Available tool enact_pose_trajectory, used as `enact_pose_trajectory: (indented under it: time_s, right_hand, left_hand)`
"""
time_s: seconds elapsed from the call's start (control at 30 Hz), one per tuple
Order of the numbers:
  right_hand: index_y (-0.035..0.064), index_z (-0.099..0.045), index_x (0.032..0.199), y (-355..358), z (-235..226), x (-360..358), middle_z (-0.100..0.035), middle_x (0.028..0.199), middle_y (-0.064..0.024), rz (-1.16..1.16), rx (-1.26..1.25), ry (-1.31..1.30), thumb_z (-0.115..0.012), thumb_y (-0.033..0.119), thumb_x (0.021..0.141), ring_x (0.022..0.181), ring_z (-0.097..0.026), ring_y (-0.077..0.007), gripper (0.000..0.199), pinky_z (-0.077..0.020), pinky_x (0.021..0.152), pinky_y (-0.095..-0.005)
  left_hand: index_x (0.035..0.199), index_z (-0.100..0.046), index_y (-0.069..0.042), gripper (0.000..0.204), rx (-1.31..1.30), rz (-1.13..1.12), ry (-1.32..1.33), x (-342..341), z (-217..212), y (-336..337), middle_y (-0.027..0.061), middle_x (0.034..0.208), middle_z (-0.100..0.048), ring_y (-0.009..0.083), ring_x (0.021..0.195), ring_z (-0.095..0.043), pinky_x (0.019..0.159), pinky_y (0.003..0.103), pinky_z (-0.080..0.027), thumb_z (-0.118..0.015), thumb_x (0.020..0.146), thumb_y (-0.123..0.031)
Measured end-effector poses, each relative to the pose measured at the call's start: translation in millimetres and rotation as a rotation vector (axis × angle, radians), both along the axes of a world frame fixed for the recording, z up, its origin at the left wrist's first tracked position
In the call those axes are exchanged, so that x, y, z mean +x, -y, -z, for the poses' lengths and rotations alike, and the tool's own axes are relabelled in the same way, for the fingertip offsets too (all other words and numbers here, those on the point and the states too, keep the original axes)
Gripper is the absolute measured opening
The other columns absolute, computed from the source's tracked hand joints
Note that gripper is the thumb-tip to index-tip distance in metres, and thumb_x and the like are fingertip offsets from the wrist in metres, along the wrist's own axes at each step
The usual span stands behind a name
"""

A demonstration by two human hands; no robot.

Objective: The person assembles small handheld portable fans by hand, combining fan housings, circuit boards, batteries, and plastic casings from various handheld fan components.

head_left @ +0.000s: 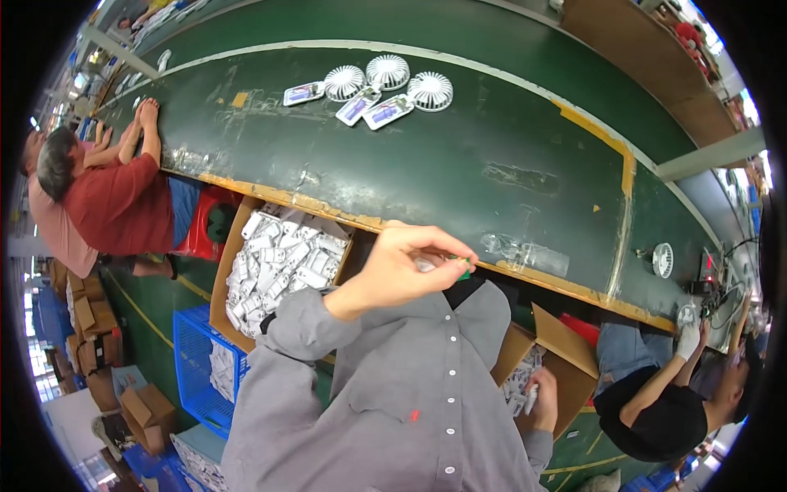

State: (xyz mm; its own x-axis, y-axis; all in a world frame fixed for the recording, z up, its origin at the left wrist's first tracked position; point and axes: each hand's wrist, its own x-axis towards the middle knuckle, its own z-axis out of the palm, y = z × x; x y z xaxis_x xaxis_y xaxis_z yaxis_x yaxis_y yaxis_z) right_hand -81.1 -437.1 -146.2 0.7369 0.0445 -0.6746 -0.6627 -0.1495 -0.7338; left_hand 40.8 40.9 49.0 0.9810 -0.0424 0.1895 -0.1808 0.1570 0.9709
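My left hand (pixel 402 266) is raised over my lap at the bench edge, thumb and forefinger pinched on a small green piece (pixel 465 269). Something pale shows behind those fingers, too hidden to name. Down on the right, my right hand (pixel 544 395) reaches into a cardboard box (pixel 566 369) of small white and grey parts. Its fingers are closed round a white plastic part (pixel 532 399), partly covered by the hand. Farther up on the green bench lie three white handheld fans (pixel 388 72), their round grilles pointing up and their handles showing purple and white insides.
A carton of white plastic housings (pixel 283 258) stands under the bench at left, beside a blue crate (pixel 197 369). Co-workers sit at left in a red shirt (pixel 111 201) and at right in a black top (pixel 656 414). A lone fan head (pixel 662 260) lies at the bench's right end.
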Motion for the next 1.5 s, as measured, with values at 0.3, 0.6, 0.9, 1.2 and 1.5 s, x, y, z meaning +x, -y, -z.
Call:
enact_pose_trajectory:
  time_s: [0.3,0.6,0.9,1.2,1.5]
  right_hand:
    - [-0.0029,-0.028,0.144,-168.0,-103.4,68.0,-0.036,0.147,-0.0198,-0.081,-0.197,0.945,-0.069,0.016,0.076,0.132,-0.04,-0.0325,0.082,-0.0309,0.111,-0.0424]
    - [0.0032,-0.023,0.148,-241.8,-108.5,137.9,-0.039,0.14,-0.0102,-0.171,0.389,0.761,-0.071,0.006,0.073,0.132,-0.04,-0.0221,0.089,-0.0356,0.107,-0.0387]
    - [0.0028,-0.023,0.147,-265.3,-141.5,177.2,-0.04,0.139,-0.0143,0.004,0.636,0.736,-0.072,-0.001,0.069,0.125,-0.047,-0.0237,0.092,-0.0449,0.1,-0.0361]
    - [-0.0023,-0.037,0.139,-172.2,-122.3,232.9,-0.041,0.133,-0.0229,-0.034,-0.755,1.095,-0.083,0.017,0.065,0.124,-0.041,-0.0394,0.089,-0.0366,0.103,-0.0457]
    - [-0.006,-0.046,0.125,-19.6,-50.9,294.7,-0.05,0.123,-0.0258,0.109,-1.054,1.084,-0.08,0.028,0.073,0.116,-0.048,-0.0415,0.071,-0.039,0.101,-0.0458]
  left_hand:
    - [0.109,-0.064,0.004,0.019,-0.434,0.409,-0.261,12.3,9.1,74.7,0.0099,0.105,-0.067,0.0139,0.096,-0.066,0.084,0.027,-0.054,-0.061,0.092,-0.004]
    - [0.108,-0.059,0.002,0.015,-0.437,0.372,-0.136,45.6,-29.8,78.0,0.0074,0.095,-0.065,0.0107,0.089,-0.062,0.078,0.026,-0.052,-0.055,0.095,-0.003]
    - [0.107,-0.06,0.001,0.015,-0.576,0.255,-0.128,68.9,-12.7,52.0,0.0123,0.098,-0.067,0.0175,0.092,-0.065,0.079,0.031,-0.054,-0.057,0.094,-0.006]
    - [0.133,-0.05,-0.001,0.07,1.367,-0.765,0.169,167.2,93.2,-180.6,0.0279,0.136,-0.047,0.041,0.128,-0.044,0.107,0.045,-0.035,-0.072,0.082,-0.044]
    - [0.152,-0.031,-0.018,0.082,1.801,-0.575,-0.332,207.7,127.1,-160.6,0.028,0.156,-0.017,0.0504,0.143,-0.012,0.115,0.056,-0.017,-0.046,0.088,-0.069]
